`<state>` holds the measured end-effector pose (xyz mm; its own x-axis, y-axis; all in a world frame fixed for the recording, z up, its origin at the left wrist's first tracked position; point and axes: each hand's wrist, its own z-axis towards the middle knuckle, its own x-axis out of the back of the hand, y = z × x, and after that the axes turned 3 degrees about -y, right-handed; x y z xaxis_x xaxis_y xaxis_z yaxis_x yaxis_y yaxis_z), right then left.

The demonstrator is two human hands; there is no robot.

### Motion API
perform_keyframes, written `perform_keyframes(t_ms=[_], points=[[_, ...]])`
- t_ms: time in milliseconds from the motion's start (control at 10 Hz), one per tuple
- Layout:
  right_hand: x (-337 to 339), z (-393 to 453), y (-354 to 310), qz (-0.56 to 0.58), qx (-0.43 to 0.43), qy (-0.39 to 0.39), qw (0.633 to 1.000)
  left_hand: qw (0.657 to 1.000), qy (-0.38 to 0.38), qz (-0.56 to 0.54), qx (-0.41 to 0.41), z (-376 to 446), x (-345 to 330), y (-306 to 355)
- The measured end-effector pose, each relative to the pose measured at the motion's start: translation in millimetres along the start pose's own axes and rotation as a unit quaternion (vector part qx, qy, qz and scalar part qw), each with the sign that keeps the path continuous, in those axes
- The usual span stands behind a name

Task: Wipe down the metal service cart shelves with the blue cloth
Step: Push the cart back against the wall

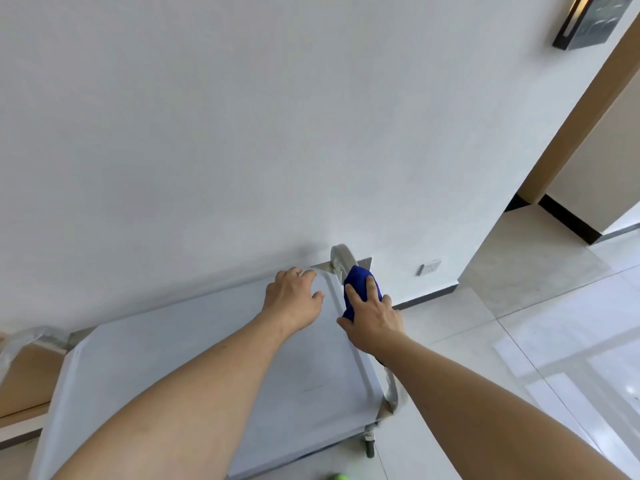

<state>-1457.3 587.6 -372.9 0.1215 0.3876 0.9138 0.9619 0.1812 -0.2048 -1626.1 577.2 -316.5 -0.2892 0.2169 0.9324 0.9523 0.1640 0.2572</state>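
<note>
Right hand (372,318) clutches bunched blue cloth (360,284) lengthwise along cart (194,368) handle; left hand (294,299) rests spread.

So the blue cloth (360,289) is bunched up under my right hand (372,322), sitting on the cart's (194,375) right-side handle rail by the far corner. Top shelf is flat grey metal, pushed against the wall.

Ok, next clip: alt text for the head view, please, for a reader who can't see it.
A person's right hand presses a blue cloth against the right rim of a metal service cart's top shelf, near its handle. The left hand rests on the shelf's far corner, against a white wall.
</note>
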Motion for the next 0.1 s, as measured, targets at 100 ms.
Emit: perform_keyframes(t_ms=[100], points=[[23.0, -8.5, -13.5, 0.006, 0.007, 0.042, 0.999, 0.999, 0.035, 0.009, -0.016, -10.4, 27.4, 2.9]])
